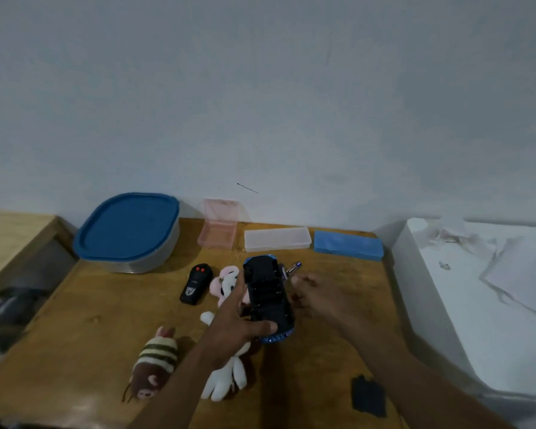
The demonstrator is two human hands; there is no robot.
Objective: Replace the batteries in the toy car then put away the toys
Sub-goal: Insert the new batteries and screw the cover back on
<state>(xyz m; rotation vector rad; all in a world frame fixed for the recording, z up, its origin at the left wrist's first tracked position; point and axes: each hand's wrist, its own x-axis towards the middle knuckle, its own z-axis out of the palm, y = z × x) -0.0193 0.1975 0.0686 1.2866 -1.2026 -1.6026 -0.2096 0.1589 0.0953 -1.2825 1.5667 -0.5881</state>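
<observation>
A blue toy car (pixel 268 297) is held upside down above the wooden table (pixel 106 320), its black underside and open battery bay facing up. My left hand (pixel 234 326) grips it from the left side and near end. My right hand (pixel 314 294) is just right of the car, fingers pinched on a dark battery (pixel 292 269) that points toward the car's far end. A black battery cover (pixel 369 396) lies on the table near the front right. The black remote (pixel 196 283) lies left of the car.
A pink-and-white plush (pixel 225 284), a white plush (pixel 226 379) and a striped brown plush (pixel 155 363) lie on the table. At the back stand a blue-lidded tub (pixel 127 232), an open pink case (pixel 218 226), a clear case (pixel 277 239) and a blue case (pixel 348 245). White surface (pixel 492 289) at right.
</observation>
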